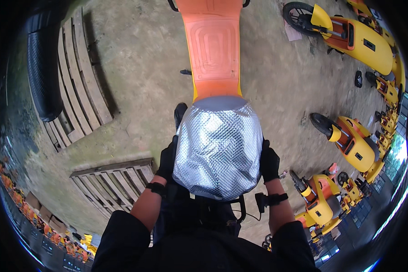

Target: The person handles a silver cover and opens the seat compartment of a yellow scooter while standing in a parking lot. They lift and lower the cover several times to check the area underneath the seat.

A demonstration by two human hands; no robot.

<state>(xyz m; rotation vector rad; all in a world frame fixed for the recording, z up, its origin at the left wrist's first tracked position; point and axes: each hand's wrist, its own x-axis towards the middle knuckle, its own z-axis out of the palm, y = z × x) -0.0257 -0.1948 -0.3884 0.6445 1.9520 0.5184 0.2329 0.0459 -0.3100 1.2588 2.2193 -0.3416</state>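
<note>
Ground: the brown ground (140, 77) is spreading beneath everything, showing stains here and there.
Scooter: the orange and yellow scooter (213, 52) is standing directly ahead, its footboard stretching toward the far side.
Parked scooters: the parked scooters (378, 51), mostly yellow, are lining the right side from far to near.
Pallets: the far pallet (89, 68) is lying on the left; the near pallet (112, 167) is lying closer, left of the left arm.
Roll: a black textured roll (43, 75) is overlapping the far pallet's left part.
Cover: the silver cover (217, 149) is sitting over the scooter's near end, between the hands, bulging and creasing.
Arms: the left forearm (145, 206) is slanting forward and to the right; the right forearm (280, 215) is pointing forward, leaning slightly left.
Left hand: the gloved left hand (168, 159) is resting along the cover's left edge; its fingertips are hiding, so I cannot tell whether they are gripping.
Right hand: the gloved right hand (270, 162) is mirroring it at the right edge, fingers pointing forward; their grip I cannot tell either.
Straps: the left strap (157, 188) and the right strap (277, 198) are circling the wrists.
</note>
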